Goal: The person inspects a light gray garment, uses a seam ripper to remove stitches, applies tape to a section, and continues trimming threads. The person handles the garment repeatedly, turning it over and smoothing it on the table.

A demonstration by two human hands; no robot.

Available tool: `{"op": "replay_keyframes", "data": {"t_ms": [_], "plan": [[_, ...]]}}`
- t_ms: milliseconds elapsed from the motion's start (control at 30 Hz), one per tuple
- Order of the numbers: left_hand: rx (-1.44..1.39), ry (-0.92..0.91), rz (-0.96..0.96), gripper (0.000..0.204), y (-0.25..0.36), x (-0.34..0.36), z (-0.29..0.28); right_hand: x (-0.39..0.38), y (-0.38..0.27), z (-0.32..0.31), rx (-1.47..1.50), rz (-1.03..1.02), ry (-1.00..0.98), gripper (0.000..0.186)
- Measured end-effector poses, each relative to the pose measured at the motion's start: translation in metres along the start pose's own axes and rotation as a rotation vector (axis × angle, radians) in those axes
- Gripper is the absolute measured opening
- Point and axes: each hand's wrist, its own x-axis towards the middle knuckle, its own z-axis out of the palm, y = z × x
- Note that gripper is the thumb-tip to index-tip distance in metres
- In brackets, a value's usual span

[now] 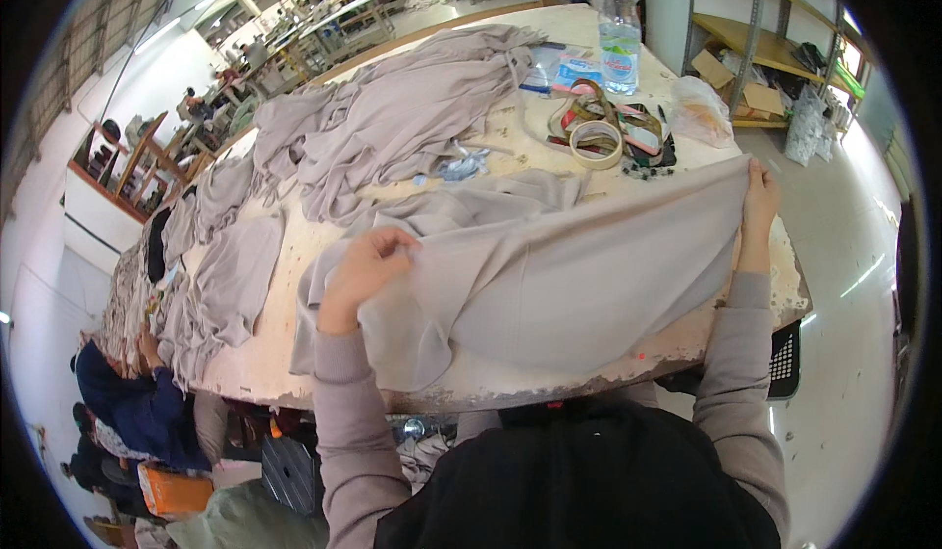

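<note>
A grey-beige piece of fabric (589,274) is stretched between my two hands above the near part of the table, its lower edge sagging in a curve. My right hand (761,204) grips its upper right corner near the table's right end. At the left side of the piece, my left hand (368,272) has its fingers pinched together on the cloth, slightly blurred. Behind the stretched piece, more fabric of the same colour (491,201) lies crumpled, partly hidden by it.
A large fabric heap (392,107) covers the table's far middle. At the back right are a plastic bottle (618,53), a masking tape roll (596,145) and a clear plastic bag (702,112). A co-worker in dark blue (132,402) sits at the left. Shelves (756,44) stand right.
</note>
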Motion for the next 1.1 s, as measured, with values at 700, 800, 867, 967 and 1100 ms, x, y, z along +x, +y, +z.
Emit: {"op": "replay_keyframes", "data": {"t_ms": [700, 800, 867, 967, 1100], "plan": [[0.215, 0.262, 0.178, 0.022, 0.002, 0.036, 0.107, -0.203, -0.126, 0.113, -0.341, -0.454, -1.350, 0.033], [-0.276, 0.173, 0.103, 0.014, 0.000, 0.034, 0.101, -0.209, -0.115, 0.113, -0.303, -0.612, -1.363, 0.033], [-0.601, 0.149, 0.059, 0.010, -0.001, 0.032, 0.088, -0.205, -0.112, 0.112, -0.118, -0.584, -1.361, 0.031], [-0.743, 0.266, 0.093, 0.009, -0.001, 0.026, 0.068, -0.195, -0.115, 0.110, -0.058, -0.376, -1.463, 0.027], [-0.647, 0.387, 0.134, 0.015, 0.002, 0.020, 0.057, -0.184, -0.125, 0.104, 0.023, -0.347, -1.480, 0.026]]}}
